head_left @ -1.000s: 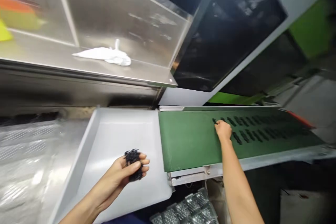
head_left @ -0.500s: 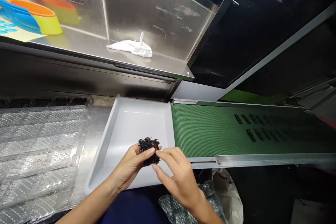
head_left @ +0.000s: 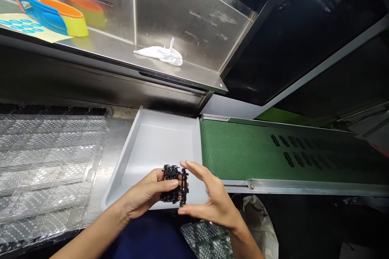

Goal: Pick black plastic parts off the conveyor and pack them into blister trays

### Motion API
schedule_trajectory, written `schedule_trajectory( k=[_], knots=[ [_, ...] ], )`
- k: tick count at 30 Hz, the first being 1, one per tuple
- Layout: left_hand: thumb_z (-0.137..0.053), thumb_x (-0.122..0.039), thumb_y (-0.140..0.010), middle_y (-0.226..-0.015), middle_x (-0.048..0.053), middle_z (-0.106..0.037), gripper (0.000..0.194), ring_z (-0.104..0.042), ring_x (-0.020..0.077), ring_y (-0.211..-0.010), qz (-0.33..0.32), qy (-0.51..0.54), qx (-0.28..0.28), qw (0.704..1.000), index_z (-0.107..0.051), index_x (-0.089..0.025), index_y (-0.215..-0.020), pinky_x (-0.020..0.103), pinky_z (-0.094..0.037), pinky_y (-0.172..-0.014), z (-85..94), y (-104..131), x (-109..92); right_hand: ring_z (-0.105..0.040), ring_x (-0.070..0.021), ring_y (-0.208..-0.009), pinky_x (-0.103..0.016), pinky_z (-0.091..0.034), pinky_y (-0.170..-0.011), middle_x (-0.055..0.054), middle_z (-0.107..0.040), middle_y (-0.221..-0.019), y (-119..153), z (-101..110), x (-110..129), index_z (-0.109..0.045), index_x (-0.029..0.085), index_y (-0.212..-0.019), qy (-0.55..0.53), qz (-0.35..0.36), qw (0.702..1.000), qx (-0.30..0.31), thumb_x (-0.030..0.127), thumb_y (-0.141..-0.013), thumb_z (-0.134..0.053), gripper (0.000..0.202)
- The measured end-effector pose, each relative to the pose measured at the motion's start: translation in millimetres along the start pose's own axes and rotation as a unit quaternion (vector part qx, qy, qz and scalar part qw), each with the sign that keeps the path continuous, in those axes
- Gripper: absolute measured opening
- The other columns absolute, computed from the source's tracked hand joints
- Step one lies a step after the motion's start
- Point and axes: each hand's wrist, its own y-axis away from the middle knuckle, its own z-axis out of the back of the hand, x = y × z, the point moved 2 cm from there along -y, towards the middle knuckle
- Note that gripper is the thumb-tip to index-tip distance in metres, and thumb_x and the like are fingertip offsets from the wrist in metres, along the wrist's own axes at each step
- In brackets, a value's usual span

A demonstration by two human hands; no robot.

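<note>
A row of narrow black plastic parts (head_left: 170, 184), standing side by side, is gripped in my left hand (head_left: 148, 192), thumb in front and fingers behind. The outermost black part (head_left: 184, 188) stands slightly apart from the others at the right end, with left fingertips behind it. Around this part my right hand (head_left: 212, 200) is curved in a wide C, forefinger by its upper end and thumb by its lower end. Whether these fingertips touch it I cannot tell. Both hands are over the front of a white tray (head_left: 158, 141).
A green conveyor belt (head_left: 237, 149) adjoins the tray on the right, carrying two rows of similar black parts (head_left: 288, 160). Clear plastic trays (head_left: 45, 162) cover the left side. Above, a metal shelf (head_left: 200, 77) holds a white crumpled item (head_left: 164, 54) and a coloured tape dispenser-like object (head_left: 57, 14).
My right thumb and forefinger have spread from close together to wide apart around the end part. That part now stands apart from the row. The view has shifted slightly left.
</note>
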Motion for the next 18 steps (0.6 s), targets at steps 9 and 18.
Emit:
schedule_trajectory(
  k=[9, 18],
  knots=[
    [-0.078, -0.029, -0.070, -0.097, 0.008, -0.076, 0.031, -0.069, 0.0282, -0.091, 0.014, -0.006, -0.002, 1.000, -0.075, -0.022, -0.099, 0.033, -0.051, -0.078, -4.1, -4, 2, -0.056, -0.0246, -0.124, -0.039, -0.044, -0.109, -0.010, -0.058, -0.135, -1, -7, -7, -0.036, 0.026, -0.146, 0.053, 0.029, 0.998, 0.008, 0.048, -0.072, -0.079, 0.088],
    [-0.087, -0.048, -0.057, -0.091, 0.002, -0.078, 0.037, -0.068, 0.0296, -0.092, 0.071, -0.023, -0.041, 0.996, -0.077, -0.030, -0.088, 0.038, -0.053, -0.080, 12.4, -25, 10, -0.061, -0.0183, -0.116, -0.033, -0.051, -0.099, -0.001, -0.064, -0.127, -11, 110, -84, -0.059, 0.026, -0.125, 0.355, -0.360, 0.859, -0.073, 0.041, -0.090, -0.063, 0.038]
  ],
)
